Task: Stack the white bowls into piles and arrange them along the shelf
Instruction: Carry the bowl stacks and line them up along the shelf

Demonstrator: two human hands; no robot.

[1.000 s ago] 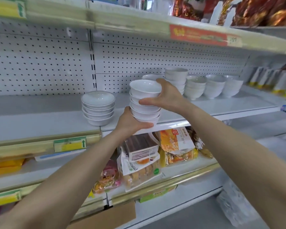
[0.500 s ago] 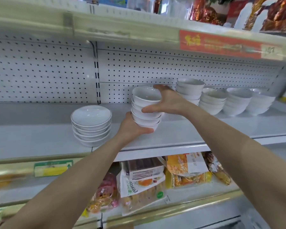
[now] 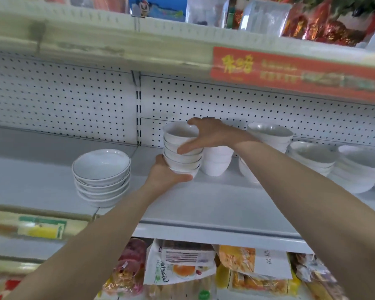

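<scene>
One upright pile of white bowls (image 3: 183,148): your left hand (image 3: 167,176) cups its base, your right hand (image 3: 212,135) clasps its top, just over the shelf (image 3: 204,204); next pile (image 3: 217,163) just beside, rightward.

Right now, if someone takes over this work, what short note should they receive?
Left hand holds the stack of small white ceramic bowls from below; right hand grips its top rim and side. The stack is over the white metal shelf, between the pile of wide shallow white bowls and other white bowl piles. Done: several piles stand. Left: set this stack down, release it, align the row.
</scene>
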